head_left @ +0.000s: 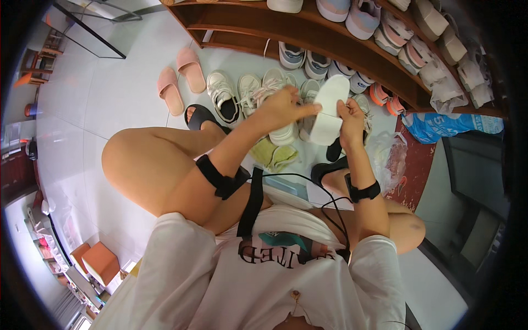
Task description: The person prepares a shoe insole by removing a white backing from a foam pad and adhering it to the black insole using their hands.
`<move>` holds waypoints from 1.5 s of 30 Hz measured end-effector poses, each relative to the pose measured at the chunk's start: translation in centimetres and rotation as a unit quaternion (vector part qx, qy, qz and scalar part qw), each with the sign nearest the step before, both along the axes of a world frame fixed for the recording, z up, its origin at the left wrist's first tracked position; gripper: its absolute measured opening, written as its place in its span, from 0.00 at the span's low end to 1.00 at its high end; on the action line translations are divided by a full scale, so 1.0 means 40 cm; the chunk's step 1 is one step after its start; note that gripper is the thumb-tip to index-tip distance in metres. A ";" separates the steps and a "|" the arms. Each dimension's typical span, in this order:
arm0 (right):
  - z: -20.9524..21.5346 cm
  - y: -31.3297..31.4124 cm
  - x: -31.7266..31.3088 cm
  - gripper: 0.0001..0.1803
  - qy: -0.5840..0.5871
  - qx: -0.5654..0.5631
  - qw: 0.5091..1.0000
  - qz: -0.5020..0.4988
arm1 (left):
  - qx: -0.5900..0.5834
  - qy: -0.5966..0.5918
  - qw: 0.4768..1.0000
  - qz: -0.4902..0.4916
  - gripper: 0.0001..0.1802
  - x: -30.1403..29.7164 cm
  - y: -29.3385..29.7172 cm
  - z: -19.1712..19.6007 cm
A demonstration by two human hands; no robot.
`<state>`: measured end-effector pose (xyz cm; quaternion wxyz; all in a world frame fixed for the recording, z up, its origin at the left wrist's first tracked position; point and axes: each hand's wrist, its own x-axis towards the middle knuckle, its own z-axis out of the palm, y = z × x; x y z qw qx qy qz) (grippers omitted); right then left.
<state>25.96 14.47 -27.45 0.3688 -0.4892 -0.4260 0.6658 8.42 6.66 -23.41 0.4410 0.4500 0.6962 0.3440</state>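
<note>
A white slide slipper [329, 105] is held up in front of me, between my two hands. My right hand [352, 125] grips its right edge, with the thumb on the near face. From the left, my left hand [280, 111] reaches in with curled fingers, and its thumb meets the slipper's left edge; part of that grip is hidden. Beneath my hands, several white sneakers [223, 94] stand in a row on the floor. A yellow-green cloth [275, 155] lies crumpled just this side of them.
Pink slippers [170, 91] sit at the left of the row. A wooden shoe rack [242, 19] full of shoes spans the far side. At right are a clear plastic bag [388, 162] and a blue package [434, 126]. A black cable [308, 177] loops between my strapped forearms.
</note>
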 end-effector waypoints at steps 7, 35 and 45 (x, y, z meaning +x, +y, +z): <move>0.092 -0.033 -0.076 0.06 0.053 0.042 0.997 -0.046 | 0.026 -0.145 0.986 -0.074 0.19 0.028 -0.013 0.022; -0.016 -0.013 0.117 0.07 0.015 -0.041 0.988 -0.147 | -0.102 -0.126 0.972 -0.170 0.07 0.068 0.003 0.028; -0.188 0.119 0.579 0.18 -0.146 0.051 0.749 -0.645 | -0.099 -0.055 0.970 -0.217 0.09 0.083 0.006 0.041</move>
